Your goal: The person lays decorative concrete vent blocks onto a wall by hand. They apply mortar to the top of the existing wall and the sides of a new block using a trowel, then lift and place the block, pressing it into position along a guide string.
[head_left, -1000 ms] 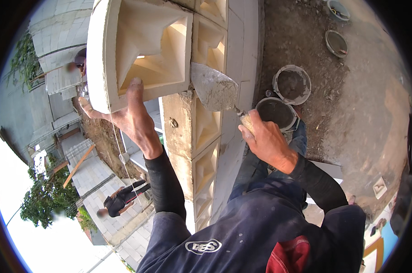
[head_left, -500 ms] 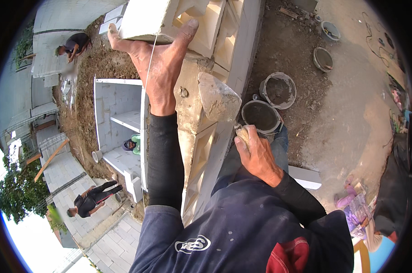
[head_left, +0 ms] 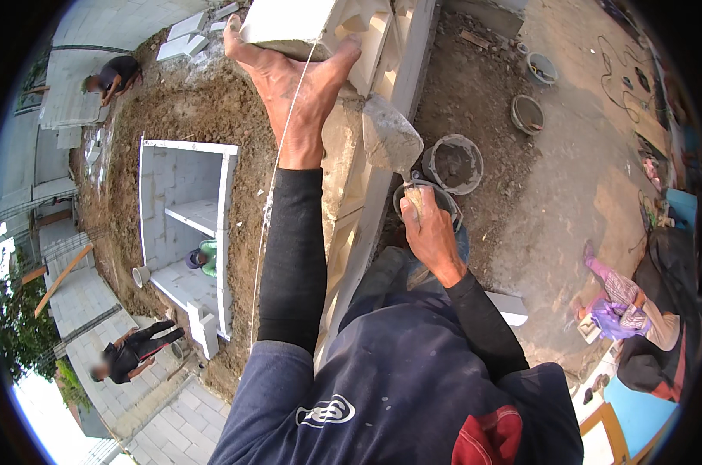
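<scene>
My left hand (head_left: 300, 101) is spread round the near end of a pale concrete ventilation block (head_left: 289, 22), thumb on its right side and fingers on its left. The block's right face has angular hollows. My right hand (head_left: 432, 236) is closed on the wooden handle of a trowel (head_left: 389, 136). The mortar-smeared blade lies over the right side of the wall (head_left: 341, 147), close to the block's lower corner; whether they touch I cannot tell. A taut white string (head_left: 293, 116) passes in front of my left hand and along the wall's left side.
Right of the wall stand mortar buckets (head_left: 455, 164), one partly behind my right hand, with smaller buckets (head_left: 527, 115) farther off. To the left are a block-built enclosure (head_left: 184, 143) with a person inside, bare soil, and other people. Someone in purple (head_left: 618, 314) sits at right.
My view has shifted, so both hands appear higher in it. The trowel blade has moved a little up toward the block's corner. My left hand keeps its hold on the block.
</scene>
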`<move>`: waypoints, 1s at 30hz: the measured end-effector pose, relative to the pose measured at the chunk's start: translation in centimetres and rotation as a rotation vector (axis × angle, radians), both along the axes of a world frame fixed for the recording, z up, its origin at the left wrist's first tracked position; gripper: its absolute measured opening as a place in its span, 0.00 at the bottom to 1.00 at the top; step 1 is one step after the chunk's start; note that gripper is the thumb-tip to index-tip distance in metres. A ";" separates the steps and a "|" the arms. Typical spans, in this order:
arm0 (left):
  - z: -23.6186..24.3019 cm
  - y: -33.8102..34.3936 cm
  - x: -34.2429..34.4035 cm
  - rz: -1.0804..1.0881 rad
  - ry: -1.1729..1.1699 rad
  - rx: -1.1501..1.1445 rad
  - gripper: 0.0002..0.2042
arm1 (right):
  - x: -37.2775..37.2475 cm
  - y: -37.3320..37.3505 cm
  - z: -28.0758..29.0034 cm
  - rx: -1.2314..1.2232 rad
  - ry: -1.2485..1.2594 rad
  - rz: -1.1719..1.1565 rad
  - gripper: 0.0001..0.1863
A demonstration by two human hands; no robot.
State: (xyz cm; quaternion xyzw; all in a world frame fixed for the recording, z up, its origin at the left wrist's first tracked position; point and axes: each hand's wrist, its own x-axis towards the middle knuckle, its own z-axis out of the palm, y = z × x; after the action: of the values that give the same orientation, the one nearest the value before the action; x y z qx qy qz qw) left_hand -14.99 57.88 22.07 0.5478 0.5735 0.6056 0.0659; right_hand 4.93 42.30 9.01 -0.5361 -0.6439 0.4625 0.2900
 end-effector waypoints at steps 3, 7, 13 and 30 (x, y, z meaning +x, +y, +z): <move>-0.8 0.1 -0.9 0.024 0.165 0.045 0.54 | -0.2 -0.3 0.1 -0.018 -0.015 0.009 0.16; -0.8 -0.2 -1.1 -0.001 0.286 -0.016 0.49 | 0.2 0.3 -0.2 -0.004 -0.023 0.031 0.16; -1.1 0.0 -0.9 0.021 0.222 -0.015 0.49 | 1.6 1.9 0.6 0.028 -0.133 0.114 0.16; -0.7 -0.5 -1.7 0.100 0.486 -0.067 0.49 | 0.4 -0.8 2.0 0.009 -0.032 0.110 0.14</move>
State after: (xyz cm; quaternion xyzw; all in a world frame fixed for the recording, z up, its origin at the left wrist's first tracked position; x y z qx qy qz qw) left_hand -16.68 57.40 21.41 0.6457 0.6188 0.4391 -0.0860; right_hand 5.33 41.55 10.98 -0.5060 -0.6790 0.4661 0.2564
